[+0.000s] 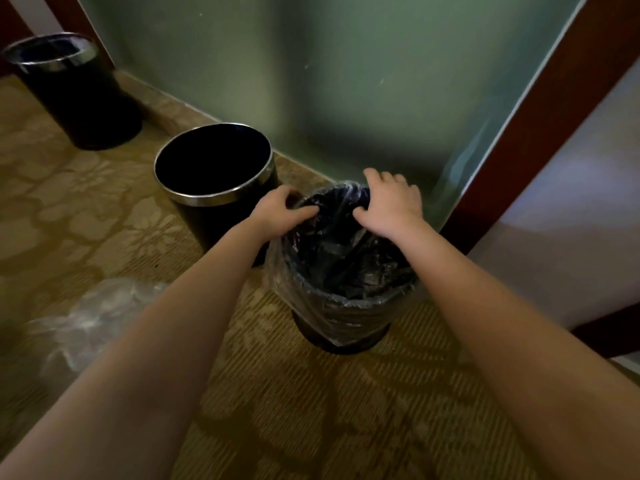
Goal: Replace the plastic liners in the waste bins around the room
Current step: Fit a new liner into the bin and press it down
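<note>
Your left hand [280, 211] and right hand [391, 206] each clamp the liner [346, 306] over the far rim of the bin [341, 342], centre right. A second bin [207, 199] stands beside it on the left, and a third bin [79, 98] is at upper left. Crumpled plastic [90, 317] lies lower left.

Near bin [341, 323] black, wrapped in thin clear crinkled plastic liner [346, 271], middle bin [214, 188] glossy black with polished metal rim, far left bin [76, 95] alike, patterned woven carpet [104, 202], frosted glass panel [311, 81], glossy dark wood frame [536, 109], loose clear plastic [86, 317] near left.
</note>
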`<action>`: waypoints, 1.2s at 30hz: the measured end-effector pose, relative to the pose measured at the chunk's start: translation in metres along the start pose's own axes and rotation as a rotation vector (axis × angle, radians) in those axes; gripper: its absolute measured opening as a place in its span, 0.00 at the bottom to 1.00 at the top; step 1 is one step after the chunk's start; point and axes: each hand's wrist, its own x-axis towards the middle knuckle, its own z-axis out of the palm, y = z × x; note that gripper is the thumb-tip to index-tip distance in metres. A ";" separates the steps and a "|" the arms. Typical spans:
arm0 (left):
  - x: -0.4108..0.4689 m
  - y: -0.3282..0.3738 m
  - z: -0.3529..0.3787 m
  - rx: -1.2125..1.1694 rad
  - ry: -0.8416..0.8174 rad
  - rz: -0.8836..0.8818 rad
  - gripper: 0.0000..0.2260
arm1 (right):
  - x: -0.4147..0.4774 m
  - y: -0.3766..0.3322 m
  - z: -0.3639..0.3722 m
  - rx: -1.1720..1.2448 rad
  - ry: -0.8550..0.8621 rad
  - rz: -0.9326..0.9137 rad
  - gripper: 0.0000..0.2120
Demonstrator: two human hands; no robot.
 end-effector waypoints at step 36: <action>-0.022 -0.167 -0.119 -0.518 0.360 -0.213 0.36 | 0.045 -0.190 0.004 0.616 -0.296 0.212 0.44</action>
